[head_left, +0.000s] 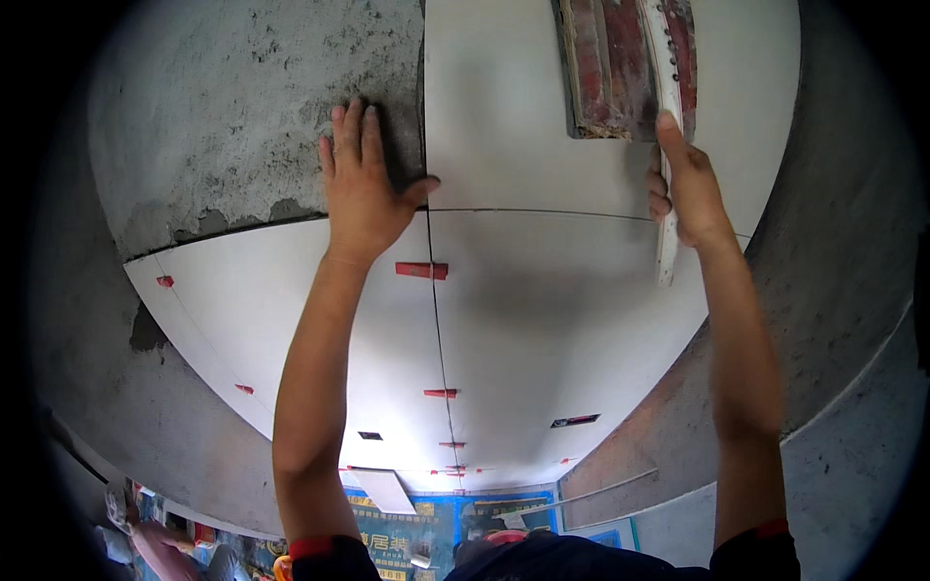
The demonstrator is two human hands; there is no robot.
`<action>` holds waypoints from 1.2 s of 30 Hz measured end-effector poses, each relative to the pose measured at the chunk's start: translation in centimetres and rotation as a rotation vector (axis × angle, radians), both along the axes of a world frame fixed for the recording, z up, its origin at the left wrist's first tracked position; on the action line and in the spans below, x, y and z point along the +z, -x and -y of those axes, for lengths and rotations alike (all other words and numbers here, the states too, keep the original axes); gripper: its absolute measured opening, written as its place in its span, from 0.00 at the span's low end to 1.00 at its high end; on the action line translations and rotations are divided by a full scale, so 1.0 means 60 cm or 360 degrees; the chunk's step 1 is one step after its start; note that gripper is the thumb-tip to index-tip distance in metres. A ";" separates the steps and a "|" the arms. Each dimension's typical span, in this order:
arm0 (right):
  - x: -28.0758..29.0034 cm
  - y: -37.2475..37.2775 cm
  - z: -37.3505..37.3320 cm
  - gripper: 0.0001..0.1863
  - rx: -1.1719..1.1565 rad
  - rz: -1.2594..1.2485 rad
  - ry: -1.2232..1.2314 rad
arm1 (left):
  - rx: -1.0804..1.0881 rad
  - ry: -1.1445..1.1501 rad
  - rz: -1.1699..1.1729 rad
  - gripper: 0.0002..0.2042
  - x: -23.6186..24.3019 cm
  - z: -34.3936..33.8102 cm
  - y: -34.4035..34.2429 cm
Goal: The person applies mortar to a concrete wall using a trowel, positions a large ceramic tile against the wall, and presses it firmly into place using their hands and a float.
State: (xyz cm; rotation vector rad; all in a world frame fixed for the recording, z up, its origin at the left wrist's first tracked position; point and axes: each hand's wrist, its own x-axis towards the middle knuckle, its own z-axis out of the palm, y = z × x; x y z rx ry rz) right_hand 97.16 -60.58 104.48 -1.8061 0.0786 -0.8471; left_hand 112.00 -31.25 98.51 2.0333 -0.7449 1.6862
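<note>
Between seven and eight o'clock in the view, a co-worker in a pink top (160, 550) is appearing near the rim, and at nine o'clock a small red wedge (165, 281) is sitting near the upper corner of a white panel (262, 300). At ten o'clock, rough grey cement (213, 126) is showing above that panel. Between ten and eleven o'clock, the person's left hand (364, 203) is reaching over the cement, grasping nothing, its fingers stretching upward and its thumb extending rightward to the edge of the neighbouring upper panel (504, 116); whether the palm is pressing cannot be told. Toward seven o'clock, a dark slot (370, 436) is lying in the white surface, with a printed floor covering (426, 508) spreading below. Just left of centre, a larger red wedge (421, 270) is straddling the vertical joint, and further wedges are following the joint toward six o'clock. Between four and five o'clock, a second slot (575, 420) is showing. At one o'clock, a dark red, rectangular patch (615, 68) is standing within the upper panel. At two o'clock, a long white strip (666, 252) is running upright, partly crossing the patch, and the right hand (693, 189) is gripping it with curled fingers.
</note>
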 end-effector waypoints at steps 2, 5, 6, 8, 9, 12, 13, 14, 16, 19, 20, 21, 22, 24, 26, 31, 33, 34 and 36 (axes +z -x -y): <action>-0.026 0.003 0.002 0.33 0.0088 -0.0006 -0.0079 | 0.0014 0.0022 -0.0124 0.54 -0.016 0.015 0.011; -0.034 0.005 -0.001 0.31 0.0120 -0.0006 -0.0113 | 0.0109 0.0016 -0.0223 0.58 -0.024 0.027 0.002; -0.036 0.009 0.001 0.31 0.0158 0.0003 -0.0115 | 0.0096 0.0006 -0.0225 0.58 -0.024 0.030 0.000; -0.030 0.036 -0.006 0.30 0.0114 0.0069 -0.0217 | 0.0166 0.0014 -0.0309 0.59 -0.023 0.024 -0.001; -0.028 0.054 -0.010 0.30 0.0071 0.0138 -0.0318 | 0.0178 0.0021 -0.0314 0.59 -0.023 0.021 -0.002; -0.046 0.123 0.001 0.30 -0.0035 0.0423 -0.0363 | 0.0169 0.0039 -0.0331 0.59 -0.016 0.006 0.000; -0.050 0.154 0.018 0.29 -0.0047 0.0587 -0.0394 | 0.0133 0.0035 -0.0323 0.59 -0.016 0.008 0.002; -0.055 0.175 0.034 0.27 -0.0013 0.0799 -0.0378 | 0.0103 0.0018 -0.0330 0.59 -0.024 0.012 -0.001; -0.039 0.243 0.082 0.26 -0.0032 0.1242 -0.0231 | 0.0019 0.0084 -0.0312 0.58 -0.018 0.024 -0.001; -0.036 0.237 0.113 0.26 0.0004 0.1244 -0.0004 | -0.0026 0.0086 -0.0241 0.58 -0.021 0.014 -0.009; -0.041 0.216 0.107 0.26 -0.0038 0.1253 -0.0027 | -0.0072 0.0074 -0.0186 0.58 -0.020 0.010 -0.010; -0.051 0.156 0.070 0.24 -0.0195 0.1265 -0.0311 | -0.0059 0.0074 -0.0169 0.59 -0.018 0.014 -0.009; -0.053 0.088 0.040 0.25 -0.0215 0.0897 -0.0235 | -0.0041 0.0049 -0.0196 0.59 -0.023 0.008 -0.014; -0.040 -0.029 -0.029 0.28 -0.0263 0.0167 0.0133 | 0.0042 0.0010 -0.0156 0.59 -0.026 0.001 -0.018; -0.024 -0.044 -0.067 0.32 -0.0139 0.0183 0.0309 | 0.0048 -0.0034 -0.0122 0.59 -0.030 -0.001 -0.024; -0.049 -0.041 -0.073 0.32 0.0063 0.0109 0.0168 | 0.0135 -0.0069 -0.0077 0.54 -0.017 -0.019 -0.024; -0.066 -0.029 -0.050 0.32 0.0084 0.0123 0.0043 | -0.0045 -0.0079 -0.0154 0.50 0.000 -0.033 -0.027; -0.071 -0.020 -0.035 0.32 0.0076 0.0126 -0.0101 | -0.0032 -0.0066 -0.0156 0.50 0.010 -0.032 -0.026; -0.077 0.003 -0.016 0.32 0.0010 0.0135 -0.0152 | 0.0058 0.0008 -0.0043 0.48 0.026 -0.017 -0.026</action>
